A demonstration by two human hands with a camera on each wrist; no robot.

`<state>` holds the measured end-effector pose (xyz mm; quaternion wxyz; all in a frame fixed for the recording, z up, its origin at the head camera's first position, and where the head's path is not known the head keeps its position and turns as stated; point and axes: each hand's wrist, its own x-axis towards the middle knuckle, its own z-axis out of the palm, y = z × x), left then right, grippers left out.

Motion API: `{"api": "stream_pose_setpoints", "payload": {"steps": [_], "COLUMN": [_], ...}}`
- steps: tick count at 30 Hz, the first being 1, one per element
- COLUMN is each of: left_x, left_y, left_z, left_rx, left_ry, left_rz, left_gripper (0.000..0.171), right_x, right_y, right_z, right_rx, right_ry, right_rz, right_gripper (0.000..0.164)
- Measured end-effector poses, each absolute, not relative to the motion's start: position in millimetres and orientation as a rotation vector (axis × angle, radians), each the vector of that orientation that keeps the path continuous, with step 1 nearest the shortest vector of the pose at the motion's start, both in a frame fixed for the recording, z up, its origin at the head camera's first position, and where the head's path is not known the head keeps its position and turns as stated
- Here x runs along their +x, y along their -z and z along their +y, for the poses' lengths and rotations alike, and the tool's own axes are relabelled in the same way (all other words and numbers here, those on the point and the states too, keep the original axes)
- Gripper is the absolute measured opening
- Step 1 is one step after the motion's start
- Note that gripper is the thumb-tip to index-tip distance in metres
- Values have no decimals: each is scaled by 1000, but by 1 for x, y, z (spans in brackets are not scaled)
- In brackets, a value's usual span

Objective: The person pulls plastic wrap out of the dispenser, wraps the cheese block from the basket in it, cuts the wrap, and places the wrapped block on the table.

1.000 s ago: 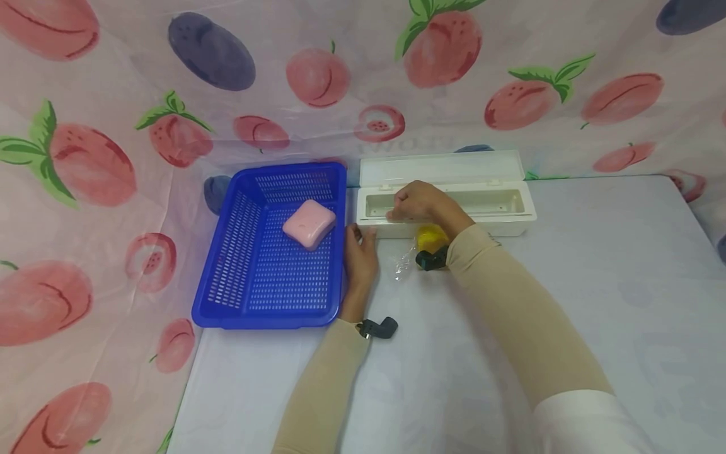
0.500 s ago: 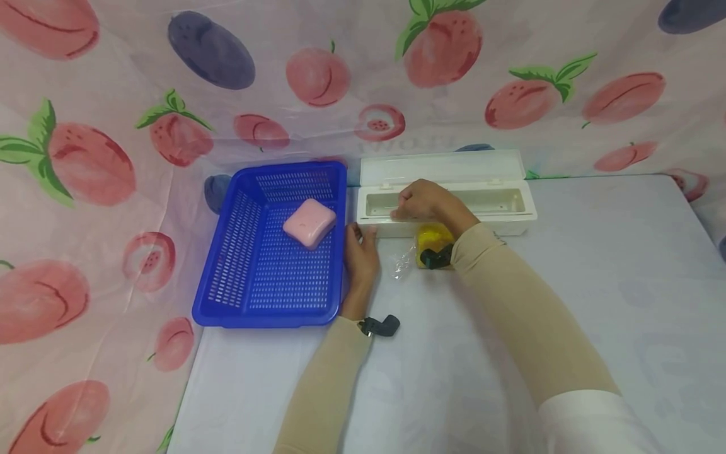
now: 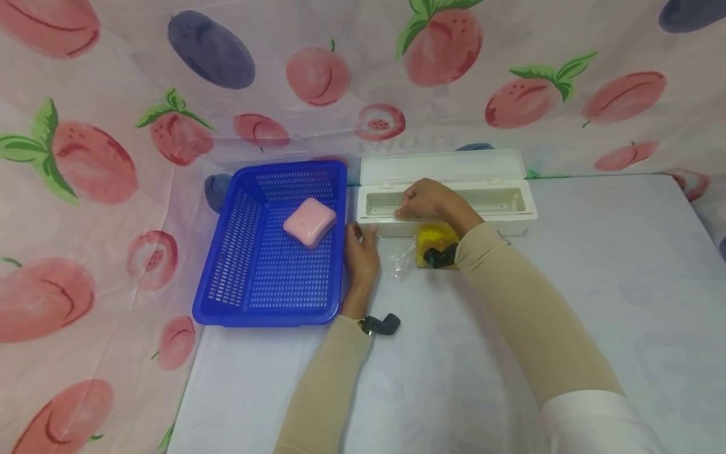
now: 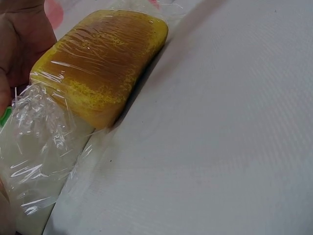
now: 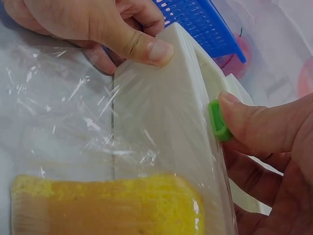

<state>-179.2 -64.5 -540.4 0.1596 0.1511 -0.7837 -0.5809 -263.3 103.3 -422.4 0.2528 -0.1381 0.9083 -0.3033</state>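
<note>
A long white cling film dispenser (image 3: pixel 510 226) lies at the back of the table with its lid (image 3: pixel 442 166) raised. My left hand (image 3: pixel 361 257) grips its left end, the thumb on the front wall. Thumb and fingers of my right hand (image 3: pixel 432 203) pinch a small green slide cutter (image 5: pixel 219 120) at the dispenser's front edge. Clear film (image 4: pixel 39 127) hangs from that edge over the front. Below the right wrist, a yellow-and-brown, bread-like block (image 4: pixel 105 56) lies under the film, close against the dispenser; part of it is hidden by the wrist camera in the head view.
A blue perforated basket (image 3: pixel 266 318) stands left of the dispenser, right beside my left hand. Inside it lies a pink, rounded square object (image 3: pixel 309 222). Behind the table (image 3: pixel 595 284) hangs a fruit-print sheet (image 3: pixel 334 135).
My right hand has slid a little to the right along the dispenser's front edge. More of the yellow block shows beside the wrist. My left hand keeps its place.
</note>
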Motion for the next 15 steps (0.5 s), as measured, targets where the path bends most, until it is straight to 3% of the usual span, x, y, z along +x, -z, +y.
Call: {"api": "stream_pose_setpoints", "payload": {"steps": [15], "left_x": [-180], "left_y": [540], "left_z": [-62], "left_rx": [470], "left_ry": [1697], "left_rz": [-2248], "left_gripper": [37], "right_x": [-251], "right_y": [415], "right_z": [192], "right_rx": [-199], "right_ry": [786], "right_rz": [2467], "right_gripper": [38]}}
